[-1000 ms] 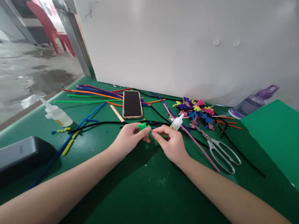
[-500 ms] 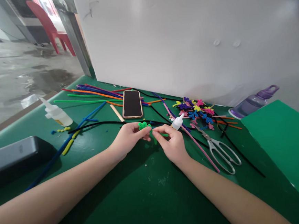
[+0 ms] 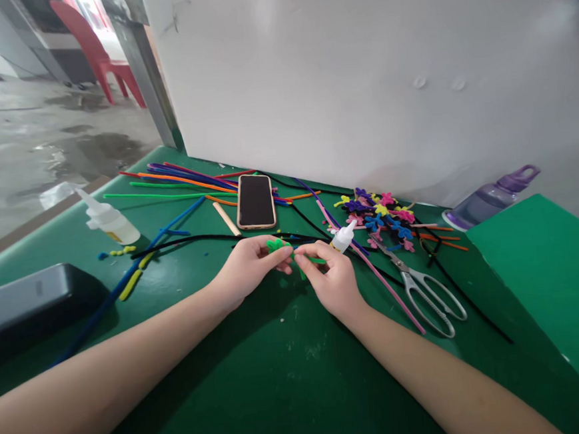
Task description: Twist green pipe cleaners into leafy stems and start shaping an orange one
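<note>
Between both hands is a bright green pipe cleaner (image 3: pixel 278 244), bent into petal-like loops at its left end. My left hand (image 3: pixel 252 263) is closed, pinching the looped part between thumb and fingers. My right hand (image 3: pixel 328 271) is closed on the same pipe cleaner just to the right, with short green ends sticking out by its fingers. The fingertips of the two hands nearly meet, and they hide part of the bend. Right behind my right hand, a small white glue bottle (image 3: pixel 343 238) lies tilted.
Scissors (image 3: pixel 428 293) lie right of my right hand, below a pile of colourful pipe-cleaner flowers (image 3: pixel 379 213). A phone (image 3: pixel 256 203) and loose pipe cleaners (image 3: pixel 181 179) lie behind. A glue bottle (image 3: pixel 114 223) and dark case (image 3: pixel 30 304) stand left, a purple bottle (image 3: pixel 489 201) right.
The green loops have tilted and shifted very slightly left between my fingers. Both hands stay in nearly the same place.
</note>
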Motion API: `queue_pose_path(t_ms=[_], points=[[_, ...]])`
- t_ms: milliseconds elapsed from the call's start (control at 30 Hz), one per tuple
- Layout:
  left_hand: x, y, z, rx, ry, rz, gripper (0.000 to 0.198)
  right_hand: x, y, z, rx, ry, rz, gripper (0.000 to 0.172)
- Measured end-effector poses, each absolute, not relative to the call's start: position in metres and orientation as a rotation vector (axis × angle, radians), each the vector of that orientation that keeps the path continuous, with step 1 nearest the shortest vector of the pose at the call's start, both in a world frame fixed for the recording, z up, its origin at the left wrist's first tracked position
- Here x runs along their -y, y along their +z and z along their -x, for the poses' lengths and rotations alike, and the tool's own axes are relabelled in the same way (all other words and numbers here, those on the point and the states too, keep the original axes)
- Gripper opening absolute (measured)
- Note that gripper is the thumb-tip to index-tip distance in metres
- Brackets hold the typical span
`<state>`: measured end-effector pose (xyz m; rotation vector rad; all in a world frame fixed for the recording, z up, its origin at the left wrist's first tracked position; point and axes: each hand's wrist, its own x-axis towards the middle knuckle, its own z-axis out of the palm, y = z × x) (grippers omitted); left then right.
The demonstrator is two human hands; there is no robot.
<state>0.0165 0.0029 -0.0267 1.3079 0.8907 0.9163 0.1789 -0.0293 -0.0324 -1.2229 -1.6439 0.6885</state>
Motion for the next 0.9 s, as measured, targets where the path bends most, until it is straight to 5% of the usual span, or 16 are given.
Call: queue_pose_path(t_ms=[267,900], points=[[-0.006,-0.03,-0.014,-0.691,0.924,-1.006,0.014,0.025,-0.029,-0.183,1.396,1.127,1.072,0.034],[-0.004,-0.025,-0.013,-0.673,0.874,-1.263,0.016,0.017,-0.028,-0.193,1.417,1.645,0.951,0.028]])
